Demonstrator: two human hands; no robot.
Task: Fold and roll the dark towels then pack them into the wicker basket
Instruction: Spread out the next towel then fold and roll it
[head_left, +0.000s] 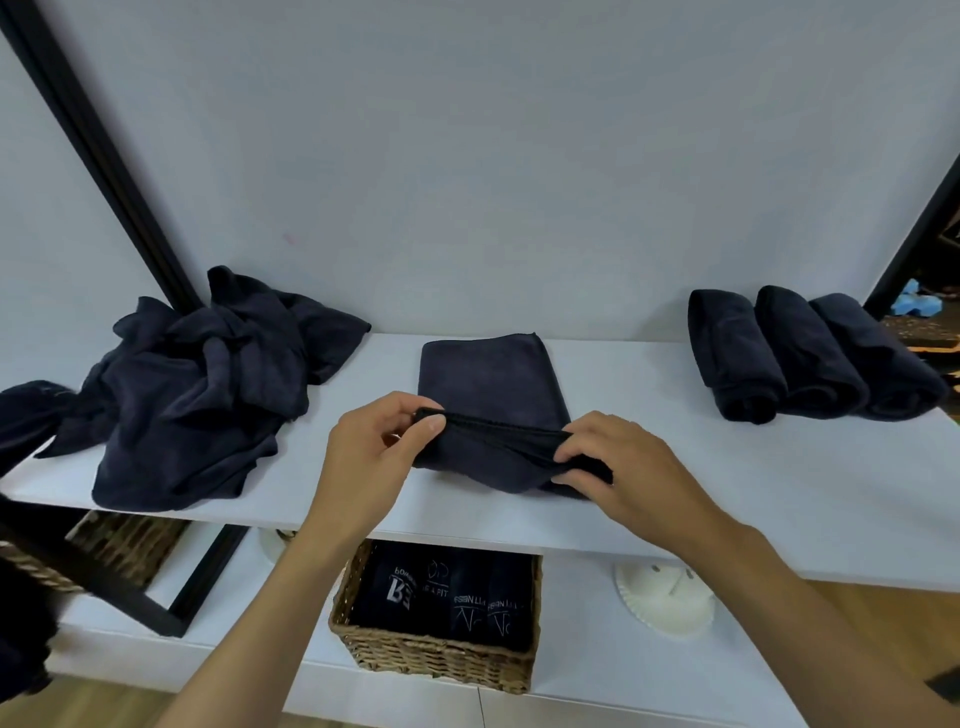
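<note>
Rolling starts at the towel's near hem

Under the shelf (753, 499), the basket (436, 660) already holds packed towels and sits within easy reach. The left hand (374, 454) and right hand (631, 467) each pinch the folded towel (488, 374) by its near hem, likely to start a tight roll. A loose pile (202, 395) waits left and three rolls (815, 358) right, against a pale wall (467, 182).

Towels (452, 597) in wicker basket (441, 662): white print, "FIT", "FITNESS" partly legible.
</note>
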